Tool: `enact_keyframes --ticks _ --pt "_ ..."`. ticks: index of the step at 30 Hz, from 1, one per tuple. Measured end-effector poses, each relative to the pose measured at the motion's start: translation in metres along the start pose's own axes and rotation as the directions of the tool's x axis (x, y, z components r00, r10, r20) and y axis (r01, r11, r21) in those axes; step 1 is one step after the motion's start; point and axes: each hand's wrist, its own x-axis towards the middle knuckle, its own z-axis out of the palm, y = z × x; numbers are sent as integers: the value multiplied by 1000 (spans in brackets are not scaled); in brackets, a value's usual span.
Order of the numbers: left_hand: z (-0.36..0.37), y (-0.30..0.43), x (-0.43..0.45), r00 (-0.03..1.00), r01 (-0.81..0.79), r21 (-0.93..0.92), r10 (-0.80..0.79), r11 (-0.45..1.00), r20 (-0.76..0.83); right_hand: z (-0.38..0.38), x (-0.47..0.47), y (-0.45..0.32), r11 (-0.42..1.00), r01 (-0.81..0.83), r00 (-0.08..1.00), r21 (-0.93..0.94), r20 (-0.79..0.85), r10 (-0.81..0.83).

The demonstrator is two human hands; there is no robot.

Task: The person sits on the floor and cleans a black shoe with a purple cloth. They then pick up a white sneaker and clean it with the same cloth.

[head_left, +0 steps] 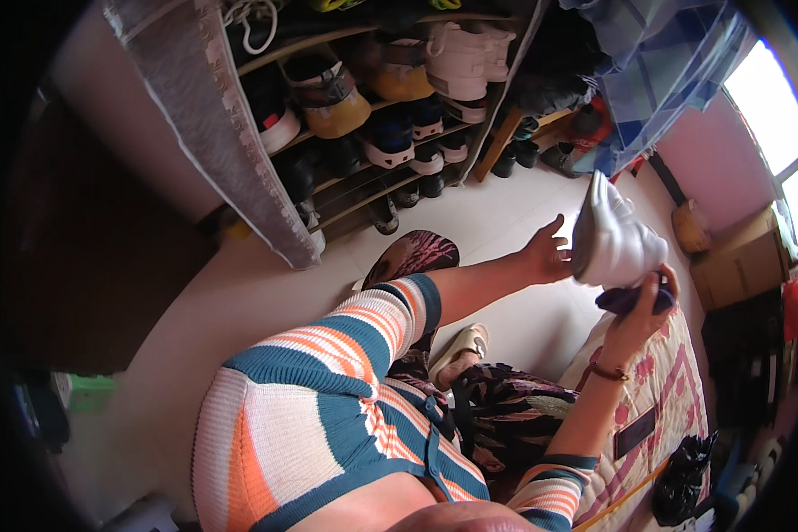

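A pale silvery shoe (pixel 615 236), blurred, is held up at the right with its sole side towards my left hand (pixel 548 256). That hand has its thumb raised and fingers apart beside the sole; whether the fingertips touch it cannot be told. Below the shoe, my right hand (pixel 645 306) grips a dark purple item (pixel 622 300), apparently a cloth, and its fingertips meet the shoe's lower edge. Beneath my right forearm, a phone (pixel 634 432) lies on a floral quilted cover (pixel 665 372).
Ahead stands a rack (pixel 366 199) of several shoes with a grey fabric cover (pixel 219 133). Checked blue cloth (pixel 658 86) hangs at the upper right. Cardboard boxes (pixel 738 266) stand by the window wall. A black plastic bag (pixel 683 472) is at lower right. My sandalled foot (pixel 462 352) is on the tiled floor.
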Motion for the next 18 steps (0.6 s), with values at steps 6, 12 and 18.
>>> enact_keyframes --ticks 6,12,18 --pt "18 15 -14 843 -172 161 61 972 535 11 -6 4 953 -206 977 221 105 187" --pt "3 39 -14 904 -296 192 210 936 371 3 -2 46 983 -162 963 -88 205 177" --pt "-2 29 -10 963 -189 469 69 863 261 -10 -2 61 958 -282 958 -53 45 284"
